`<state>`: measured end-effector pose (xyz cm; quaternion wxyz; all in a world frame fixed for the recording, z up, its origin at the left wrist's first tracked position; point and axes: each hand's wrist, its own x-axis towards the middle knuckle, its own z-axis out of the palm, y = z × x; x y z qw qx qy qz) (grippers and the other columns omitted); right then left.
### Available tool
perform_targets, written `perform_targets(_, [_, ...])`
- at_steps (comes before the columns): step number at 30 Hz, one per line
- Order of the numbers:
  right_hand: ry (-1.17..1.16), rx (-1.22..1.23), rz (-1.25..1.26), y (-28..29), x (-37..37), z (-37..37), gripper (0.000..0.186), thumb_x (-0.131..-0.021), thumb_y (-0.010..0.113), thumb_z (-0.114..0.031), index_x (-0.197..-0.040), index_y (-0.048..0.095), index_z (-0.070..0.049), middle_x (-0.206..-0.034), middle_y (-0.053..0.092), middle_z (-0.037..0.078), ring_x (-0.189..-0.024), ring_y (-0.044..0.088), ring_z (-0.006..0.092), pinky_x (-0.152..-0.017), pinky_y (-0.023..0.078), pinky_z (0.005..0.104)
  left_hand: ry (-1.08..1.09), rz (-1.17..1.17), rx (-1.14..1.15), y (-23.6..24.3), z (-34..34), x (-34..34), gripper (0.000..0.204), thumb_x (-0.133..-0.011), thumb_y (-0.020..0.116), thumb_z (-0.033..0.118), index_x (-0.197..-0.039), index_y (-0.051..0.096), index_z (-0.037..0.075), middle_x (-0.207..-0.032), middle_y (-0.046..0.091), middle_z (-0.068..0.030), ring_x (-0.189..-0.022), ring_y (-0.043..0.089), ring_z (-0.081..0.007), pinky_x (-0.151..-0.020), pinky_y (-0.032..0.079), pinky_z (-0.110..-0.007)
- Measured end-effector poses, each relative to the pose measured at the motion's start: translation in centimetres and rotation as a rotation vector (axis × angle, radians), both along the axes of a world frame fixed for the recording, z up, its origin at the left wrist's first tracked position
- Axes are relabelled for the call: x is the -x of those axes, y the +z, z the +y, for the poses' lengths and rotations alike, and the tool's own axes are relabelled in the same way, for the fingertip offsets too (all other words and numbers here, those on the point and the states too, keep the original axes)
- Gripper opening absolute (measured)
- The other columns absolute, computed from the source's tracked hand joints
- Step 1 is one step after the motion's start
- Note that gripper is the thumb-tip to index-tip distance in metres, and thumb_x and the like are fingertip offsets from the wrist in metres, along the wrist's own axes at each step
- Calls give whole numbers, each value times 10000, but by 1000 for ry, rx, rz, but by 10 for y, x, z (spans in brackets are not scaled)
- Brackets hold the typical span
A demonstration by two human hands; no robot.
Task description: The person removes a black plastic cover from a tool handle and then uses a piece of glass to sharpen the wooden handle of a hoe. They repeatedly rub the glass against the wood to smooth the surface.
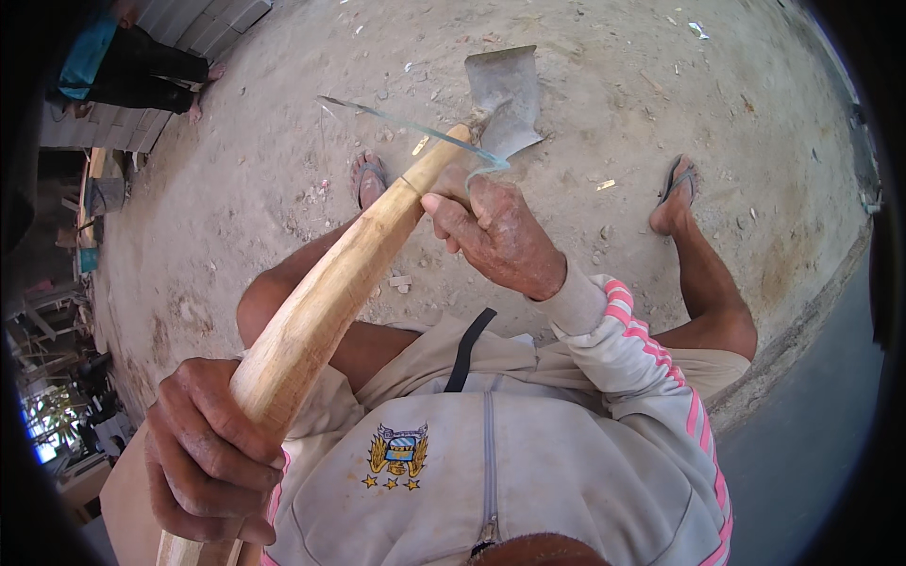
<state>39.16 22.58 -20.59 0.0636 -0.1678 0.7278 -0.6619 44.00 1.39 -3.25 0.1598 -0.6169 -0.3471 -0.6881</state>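
Observation:
A long pale wooden handle [321, 292] slants from the lower left up to the middle, its far end tapered, with a dark line across it near that end. My left hand [212, 453] is wrapped round its near part. My right hand [500, 231] pinches a clear piece of glass [415, 125] with a greenish edge, which lies across the handle's tapered end. Its fingertips are close to the wood and partly hidden. Just beyond the tip is a grey metal shovel blade [507, 99] on the ground; whether the handle joins it I cannot tell.
My sandalled feet rest apart on dusty ground [604, 283] with small scraps. Another person [132, 66] stands at the far left by stacked grey blocks [212, 24]. Mixed items and a bucket [106, 195] line the left side. A low grey edge [802, 349] runs along the right.

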Motion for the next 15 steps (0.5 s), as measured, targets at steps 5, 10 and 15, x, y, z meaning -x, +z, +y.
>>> perform_targets(5, [-45, -11, -199, 7, 19, 10, 329, -1029, 582, -296, -899, 582, 6, -696, 592, 40, -579, 569, 95, -522, 481, 252, -6, -6, 20, 4, -1, -3, 302, -717, 828, 45, -709, 540, 138, -541, 547, 36, -464, 562, -65, -489, 493, -215])
perform_targets(10, [-75, -34, 14, -5, 4, -2, 299, -1026, 594, -252, -888, 586, 13, -681, 583, 43, -578, 559, 101, -530, 490, 269, 26, -39, 5, -1, -3, -1, 307, -714, 822, 33, -698, 534, 139, -533, 538, 33, -456, 554, -63, -488, 476, -202])
perform_targets(15, [10, 121, -9, 24, -14, -8, 255, -984, 629, -207, -906, 550, 22, -622, 545, 175, -520, 572, 273, -510, 443, 395, 21, -47, 4, 2, 1, -3, 315, -693, 822, 23, -694, 529, 139, -529, 531, 33, -455, 553, -67, -485, 467, -205])
